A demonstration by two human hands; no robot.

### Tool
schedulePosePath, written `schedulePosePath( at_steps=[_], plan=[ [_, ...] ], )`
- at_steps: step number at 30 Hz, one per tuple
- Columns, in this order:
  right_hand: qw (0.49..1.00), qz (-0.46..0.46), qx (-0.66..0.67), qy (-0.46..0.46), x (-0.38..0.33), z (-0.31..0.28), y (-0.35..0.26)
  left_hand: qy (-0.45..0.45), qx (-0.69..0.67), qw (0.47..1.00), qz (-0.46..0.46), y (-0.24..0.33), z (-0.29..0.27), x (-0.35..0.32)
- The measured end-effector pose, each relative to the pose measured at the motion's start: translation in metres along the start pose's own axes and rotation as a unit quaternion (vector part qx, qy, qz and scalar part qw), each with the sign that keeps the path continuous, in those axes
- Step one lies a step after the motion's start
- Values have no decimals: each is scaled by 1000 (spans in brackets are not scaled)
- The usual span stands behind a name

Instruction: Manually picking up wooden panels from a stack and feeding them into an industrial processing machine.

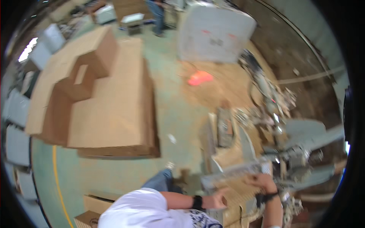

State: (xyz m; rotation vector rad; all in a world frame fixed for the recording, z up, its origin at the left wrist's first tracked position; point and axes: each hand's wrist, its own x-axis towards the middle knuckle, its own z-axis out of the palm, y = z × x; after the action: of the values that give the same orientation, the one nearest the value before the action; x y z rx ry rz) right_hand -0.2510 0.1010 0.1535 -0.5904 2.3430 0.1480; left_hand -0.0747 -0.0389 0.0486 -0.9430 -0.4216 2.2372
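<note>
A ribbed brown cardboard piece [238, 193] lies between my hands at the lower right, over a pale work surface. At its left edge is my left hand [216, 200], fingers closed on the cardboard. My right hand [263, 182] bends over its upper right corner, closed on it too, with the fingertips smeared by motion. Both wrists wear black bands. Just beyond stands an open carton [209, 142] with a long grey block [225, 129] in it.
Large stacked cardboard boxes [110, 117] stand on the green floor to the left. Machine parts [300, 157] crowd the right. Farther off are a pink-red object [200, 78], a big grey panel [215, 36] and another person [156, 15]. A smaller carton [89, 218] is at lower left.
</note>
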Motion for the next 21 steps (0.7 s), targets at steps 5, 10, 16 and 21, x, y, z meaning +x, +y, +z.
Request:
schedulePosePath(
  at_steps=[5,10,16,21],
  plan=[
    [999,27,3,32,-28,-20,-38,54,74,996,11,5,39,-68],
    [960,9,181,212,-38,-19,-68,-10,236,950,205,25,70,-115],
    [843,-71,381,372,-6,13,-131,89,438,815,369,65,105,-199],
    [783,-113,467,395,45,29,-219,47,413,841,346,109,126,-302]
  ],
)
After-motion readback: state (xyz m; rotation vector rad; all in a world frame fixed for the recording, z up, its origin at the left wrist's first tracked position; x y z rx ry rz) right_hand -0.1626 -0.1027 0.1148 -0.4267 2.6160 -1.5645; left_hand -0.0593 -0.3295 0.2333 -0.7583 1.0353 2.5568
